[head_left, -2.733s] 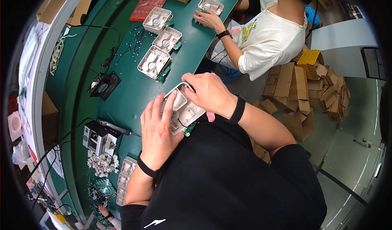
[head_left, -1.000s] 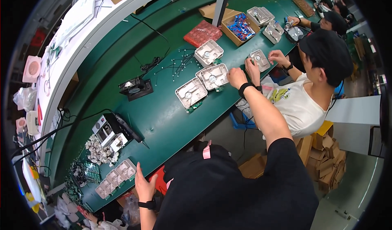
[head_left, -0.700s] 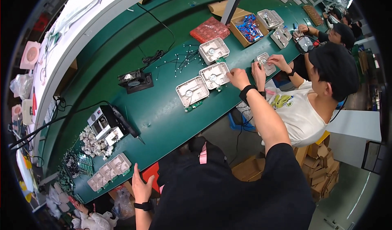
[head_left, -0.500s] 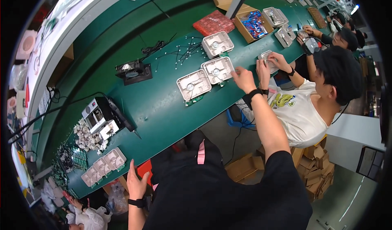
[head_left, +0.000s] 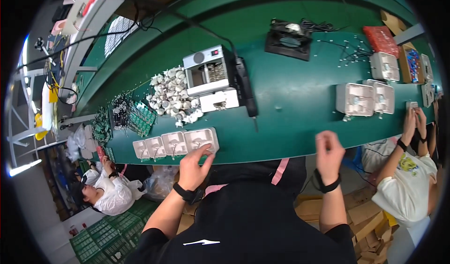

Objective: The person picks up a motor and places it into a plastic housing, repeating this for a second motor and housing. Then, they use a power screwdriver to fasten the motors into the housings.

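My left hand [head_left: 195, 167] is at the table's near edge, its thumb and forefinger apart. The fingertips overlap the near edge of a white plastic housing [head_left: 204, 133]; whether they grip it I cannot tell. That open-topped housing is the rightmost of a row, beside another white housing [head_left: 174, 144] with a thin wire inside. My right hand [head_left: 329, 152] hovers near the table's front edge, fingers curled and smeared by motion, with no object visible in it. Two white housings [head_left: 355, 100] with round parts and wires inside stand beyond it to the right.
A soldering-iron-like tool [head_left: 245, 88] lies beside a grey machine [head_left: 206, 71]. White round parts [head_left: 169, 95] are heaped to its left, near green circuit boards [head_left: 140, 118]. A black fan unit [head_left: 289, 39] stands at the back. Co-workers sit left [head_left: 110, 193] and right [head_left: 405, 179].
The view has swung left. My right hand has left the housings on the right and drawn back to the table edge. My left hand has come up to the row of housings.
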Demonstrator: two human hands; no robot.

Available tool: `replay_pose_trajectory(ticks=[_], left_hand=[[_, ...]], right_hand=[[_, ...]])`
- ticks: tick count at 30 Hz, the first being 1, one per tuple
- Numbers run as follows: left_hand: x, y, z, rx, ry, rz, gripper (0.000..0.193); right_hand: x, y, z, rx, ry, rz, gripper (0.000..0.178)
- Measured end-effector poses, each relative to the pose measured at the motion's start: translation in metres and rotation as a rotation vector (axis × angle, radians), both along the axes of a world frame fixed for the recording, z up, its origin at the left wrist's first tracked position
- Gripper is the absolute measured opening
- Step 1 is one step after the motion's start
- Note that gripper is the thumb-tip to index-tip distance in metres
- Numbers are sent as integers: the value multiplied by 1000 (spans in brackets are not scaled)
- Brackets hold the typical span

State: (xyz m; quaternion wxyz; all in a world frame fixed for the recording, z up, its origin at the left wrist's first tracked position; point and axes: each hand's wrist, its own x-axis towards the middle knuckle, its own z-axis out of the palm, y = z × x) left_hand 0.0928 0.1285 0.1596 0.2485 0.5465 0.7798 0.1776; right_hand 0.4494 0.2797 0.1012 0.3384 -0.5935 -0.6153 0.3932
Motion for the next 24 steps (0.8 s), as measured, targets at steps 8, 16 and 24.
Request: replay_pose_trajectory(ticks=[8,16,24], left_hand=[[-173,-64,-63,126,283,188,24],[-202,-17,-65,327,305,-49,25],[-218,3,-64,-10,425,-209,41]], right_hand=[[-186,-42,-50,-158,174,446,11],[-269,-51,-37,289,45,616,18],[-339,-39,-56,732,-523,868,19]])
